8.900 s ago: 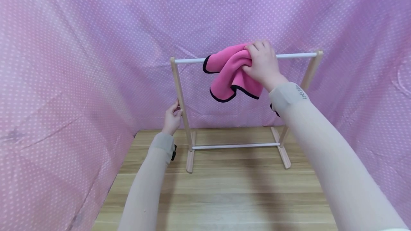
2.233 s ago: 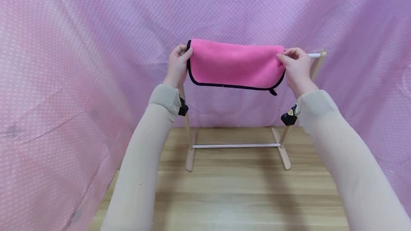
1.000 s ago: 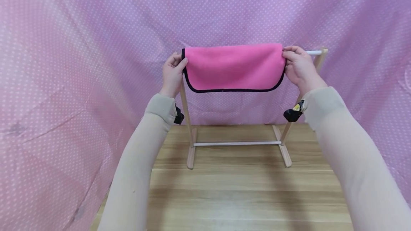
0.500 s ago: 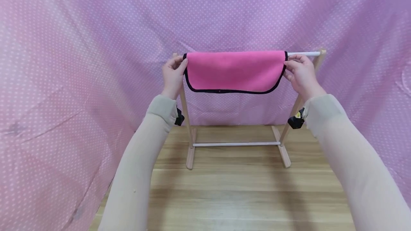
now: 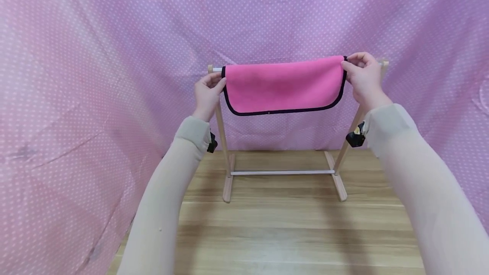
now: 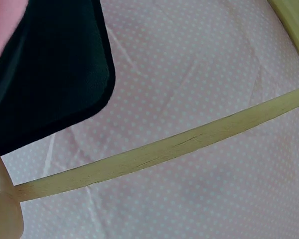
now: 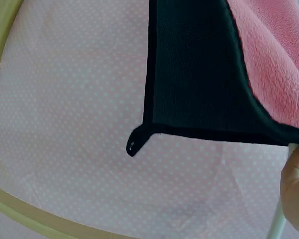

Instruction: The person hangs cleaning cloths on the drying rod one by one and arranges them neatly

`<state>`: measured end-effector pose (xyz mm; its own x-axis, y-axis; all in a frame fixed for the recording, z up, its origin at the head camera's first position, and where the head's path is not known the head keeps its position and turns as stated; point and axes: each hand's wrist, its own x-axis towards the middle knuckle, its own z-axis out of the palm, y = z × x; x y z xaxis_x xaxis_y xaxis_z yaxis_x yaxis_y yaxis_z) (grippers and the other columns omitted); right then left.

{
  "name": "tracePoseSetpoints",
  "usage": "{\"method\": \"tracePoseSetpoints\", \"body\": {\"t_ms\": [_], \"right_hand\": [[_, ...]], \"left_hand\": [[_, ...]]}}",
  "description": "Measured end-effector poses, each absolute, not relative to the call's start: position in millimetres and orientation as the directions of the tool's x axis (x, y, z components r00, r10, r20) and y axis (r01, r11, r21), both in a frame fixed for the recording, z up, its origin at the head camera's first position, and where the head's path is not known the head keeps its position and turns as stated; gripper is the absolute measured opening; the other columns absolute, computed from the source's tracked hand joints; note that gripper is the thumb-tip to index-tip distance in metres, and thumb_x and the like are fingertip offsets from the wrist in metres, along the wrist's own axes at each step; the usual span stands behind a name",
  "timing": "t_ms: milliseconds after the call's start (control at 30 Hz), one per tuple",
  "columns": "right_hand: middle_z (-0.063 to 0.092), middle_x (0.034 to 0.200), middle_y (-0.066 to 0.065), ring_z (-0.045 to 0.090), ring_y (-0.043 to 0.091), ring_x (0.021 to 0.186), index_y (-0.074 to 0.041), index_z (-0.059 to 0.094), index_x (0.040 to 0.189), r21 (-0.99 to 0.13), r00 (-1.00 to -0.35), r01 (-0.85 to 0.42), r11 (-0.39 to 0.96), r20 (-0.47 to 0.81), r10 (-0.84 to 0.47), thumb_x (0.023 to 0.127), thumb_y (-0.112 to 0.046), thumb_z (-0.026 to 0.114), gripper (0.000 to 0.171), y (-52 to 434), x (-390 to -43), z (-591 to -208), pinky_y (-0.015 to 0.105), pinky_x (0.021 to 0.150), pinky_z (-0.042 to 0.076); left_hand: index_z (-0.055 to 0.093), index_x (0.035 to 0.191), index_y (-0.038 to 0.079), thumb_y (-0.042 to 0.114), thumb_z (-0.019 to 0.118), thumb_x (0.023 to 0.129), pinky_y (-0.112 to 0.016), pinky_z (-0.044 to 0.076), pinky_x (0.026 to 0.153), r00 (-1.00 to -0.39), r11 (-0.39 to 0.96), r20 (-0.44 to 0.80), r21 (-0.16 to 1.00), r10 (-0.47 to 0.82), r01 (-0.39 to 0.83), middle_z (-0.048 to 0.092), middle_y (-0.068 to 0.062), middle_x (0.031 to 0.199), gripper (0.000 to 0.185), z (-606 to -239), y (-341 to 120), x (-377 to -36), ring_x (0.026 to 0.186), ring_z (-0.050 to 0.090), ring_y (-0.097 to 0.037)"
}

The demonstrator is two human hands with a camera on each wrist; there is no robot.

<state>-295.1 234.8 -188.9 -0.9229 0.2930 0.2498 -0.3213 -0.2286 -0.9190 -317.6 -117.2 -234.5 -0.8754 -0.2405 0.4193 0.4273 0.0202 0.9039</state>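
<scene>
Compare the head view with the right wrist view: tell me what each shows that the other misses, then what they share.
Only the head view shows the whole rack standing on the wooden table, the left hand and right hand pinching the towel's two upper corners, and both sleeves. Only the right wrist view shows the towel's dark back layer and a small black loop tab at its lower corner. Both show the pink towel, part of the right hand, the rack's wood and the dotted pink cloth behind.

Pink cloth point(image 5: 282, 86) with black trim, pink white-dotted backdrop point(image 5: 95, 75), pale wood rack point(image 5: 225, 156)
</scene>
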Motion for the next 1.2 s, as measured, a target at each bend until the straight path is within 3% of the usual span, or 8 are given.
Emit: {"method": "tracePoseSetpoints", "body": {"t_ms": [233, 367, 633, 900, 1033, 1133, 1200], "right_hand": [[0.059, 0.068, -0.005, 0.053, 0.004, 0.066, -0.011, 0.059, 0.075, -0.884, -0.858, -0.431, -0.182, 0.339, 0.385, 0.083, 0.01, 0.059, 0.023, 239, -293, -187, 0.011, 0.056, 0.047], [0.058, 0.068, -0.007, 0.053, 0.003, 0.068, -0.013, 0.058, 0.076, -0.908, -0.859, -0.403, -0.113, 0.333, 0.39, 0.084, 0.008, 0.061, 0.023, 247, -291, -199, 0.009, 0.058, 0.048], [0.058, 0.071, -0.016, 0.054, -0.004, 0.07, -0.018, 0.052, 0.082, -0.941, -0.862, -0.319, 0.109, 0.336, 0.379, 0.085, 0.004, 0.062, 0.024, 253, -295, -228, 0.005, 0.063, 0.047], [0.057, 0.072, -0.017, 0.053, -0.002, 0.074, -0.017, 0.051, 0.081, -0.938, -0.827, -0.328, 0.112, 0.342, 0.446, 0.084, 0.005, 0.062, 0.025, 250, -303, -239, 0.006, 0.067, 0.045], [0.055, 0.072, -0.016, 0.051, -0.002, 0.074, -0.02, 0.05, 0.079, -0.936, -0.797, -0.331, 0.116, 0.343, 0.497, 0.085, 0.0, 0.062, 0.024, 247, -307, -242, 0.01, 0.071, 0.043], [0.053, 0.076, -0.017, 0.049, -0.003, 0.077, -0.023, 0.05, 0.084, -0.947, -0.818, -0.28, 0.154, 0.32, 0.479, 0.088, -0.009, 0.062, 0.019, 247, -308, -245, 0.012, 0.075, 0.041], [0.052, 0.084, -0.018, 0.048, -0.004, 0.083, -0.019, 0.054, 0.097, -0.955, -0.86, -0.227, 0.192, 0.289, 0.421, 0.091, -0.017, 0.06, 0.008, 250, -307, -250, 0.012, 0.078, 0.039]], "left_hand": [[0.065, 0.11, -0.008, 0.0, 0.065, 0.087, -0.021, 0.057, 0.077, -0.866, 0.023, 0.445, 0.892, -0.229, 0.452, 0.066, 0.001, 0.084, 0.025, -238, -113, -316, 0.074, 0.061, -0.003], [0.065, 0.11, -0.008, 0.002, 0.066, 0.086, -0.021, 0.056, 0.078, -0.876, 0.048, 0.437, 0.898, -0.202, 0.437, 0.068, -0.003, 0.088, 0.025, -241, -111, -315, 0.076, 0.062, -0.003], [0.065, 0.108, -0.009, -0.002, 0.065, 0.086, -0.017, 0.053, 0.079, -0.86, 0.11, 0.459, 0.889, -0.223, 0.445, 0.066, -0.025, 0.106, 0.023, -252, -106, -319, 0.081, 0.061, -0.007], [0.064, 0.107, -0.01, -0.002, 0.063, 0.088, -0.025, 0.055, 0.085, -0.836, 0.169, 0.496, 0.868, -0.235, 0.468, 0.066, -0.026, 0.106, 0.021, -259, -101, -322, 0.094, 0.065, -0.027], [0.064, 0.107, -0.01, -0.001, 0.062, 0.088, -0.026, 0.054, 0.087, -0.846, 0.186, 0.481, 0.875, -0.23, 0.447, 0.066, -0.025, 0.106, 0.021, -264, -99, -322, 0.097, 0.064, -0.03], [0.062, 0.109, -0.01, 0.0, 0.062, 0.088, -0.029, 0.053, 0.091, -0.847, 0.184, 0.484, 0.873, -0.219, 0.452, 0.065, -0.025, 0.107, 0.022, -266, -97, -323, 0.1, 0.063, -0.031], [0.061, 0.111, -0.009, 0.001, 0.062, 0.089, -0.031, 0.05, 0.096, -0.846, 0.197, 0.493, 0.867, -0.201, 0.458, 0.063, -0.023, 0.114, 0.024, -267, -95, -323, 0.107, 0.061, -0.029]]}}
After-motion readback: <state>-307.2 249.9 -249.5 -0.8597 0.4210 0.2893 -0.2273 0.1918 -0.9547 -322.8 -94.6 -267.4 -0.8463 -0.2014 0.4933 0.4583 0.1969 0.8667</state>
